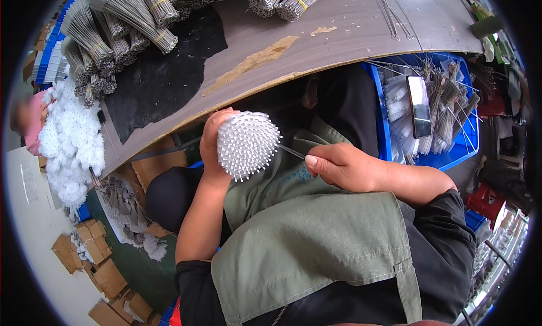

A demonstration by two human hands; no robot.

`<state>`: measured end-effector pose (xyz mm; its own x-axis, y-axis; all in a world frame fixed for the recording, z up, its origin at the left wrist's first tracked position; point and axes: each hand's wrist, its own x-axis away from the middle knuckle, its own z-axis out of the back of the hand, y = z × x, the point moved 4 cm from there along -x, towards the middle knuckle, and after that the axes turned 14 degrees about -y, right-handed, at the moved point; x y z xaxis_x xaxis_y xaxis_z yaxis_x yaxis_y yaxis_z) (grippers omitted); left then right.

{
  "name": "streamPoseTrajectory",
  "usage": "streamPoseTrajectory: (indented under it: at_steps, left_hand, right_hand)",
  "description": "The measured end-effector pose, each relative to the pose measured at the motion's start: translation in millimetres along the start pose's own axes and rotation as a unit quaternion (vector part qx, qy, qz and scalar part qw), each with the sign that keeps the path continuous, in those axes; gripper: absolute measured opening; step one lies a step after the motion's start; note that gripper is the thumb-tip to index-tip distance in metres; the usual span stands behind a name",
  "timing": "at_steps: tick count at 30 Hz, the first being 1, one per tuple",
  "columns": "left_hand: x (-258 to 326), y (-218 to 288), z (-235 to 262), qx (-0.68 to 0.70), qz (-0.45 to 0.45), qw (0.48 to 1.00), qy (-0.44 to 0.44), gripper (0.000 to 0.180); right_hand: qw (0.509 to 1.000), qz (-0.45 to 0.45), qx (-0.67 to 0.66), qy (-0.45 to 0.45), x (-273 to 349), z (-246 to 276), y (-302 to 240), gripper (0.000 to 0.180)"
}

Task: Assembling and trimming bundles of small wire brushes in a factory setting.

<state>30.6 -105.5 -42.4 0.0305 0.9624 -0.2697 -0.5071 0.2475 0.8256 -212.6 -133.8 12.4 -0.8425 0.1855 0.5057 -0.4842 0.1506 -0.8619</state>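
Note:
My left hand (211, 142) is wrapped round a thick bundle of thin white pieces (248, 144), whose many small knobbed ends fan out toward the right. Between the thumb and fingers of my right hand (349, 166) is a thin metal rod (292, 152). The rod's far end meets the right side of the white bundle; whether it goes in among the pieces or passes behind them I cannot tell. Both hands are over my lap, above a grey-green apron (316, 241), just below the table edge.
The table (339, 38) carries wire bundles (132, 12), a torn black sheet (169, 77) and loose wires (389, 12). At right, a blue bin (384, 128) holds wire bundles and a phone (418, 107). A white fluffy heap (70, 139), cardboard boxes (107, 275) and another person (35, 122) are at left.

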Motion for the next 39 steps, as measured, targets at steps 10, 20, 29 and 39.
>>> streamPoseTrajectory:
  at_steps: [10, 20, 29, 39]
  left_hand:
    - [10, -27, -5, 0.190, 0.102, 0.976, 0.004, 0.032]
    - [17, -39, -15, 0.054, 0.035, 0.997, -0.031, 0.025]
    - [0, -2, 2, -0.051, -0.074, 0.995, 0.031, 0.033]
    - [2, -7, -3, -0.024, -0.053, 0.998, 0.027, 0.031]
  right_hand:
    - [0.998, 0.028, -0.034, -0.055, 3, -5, -9, 0.041]
    - [0.990, 0.119, 0.001, -0.071, -17, -15, -18, 0.043]
    - [0.991, 0.088, 0.061, -0.085, -16, -13, -12, 0.043]
    - [0.979, 0.136, 0.150, -0.031, -28, -17, -3, 0.038]
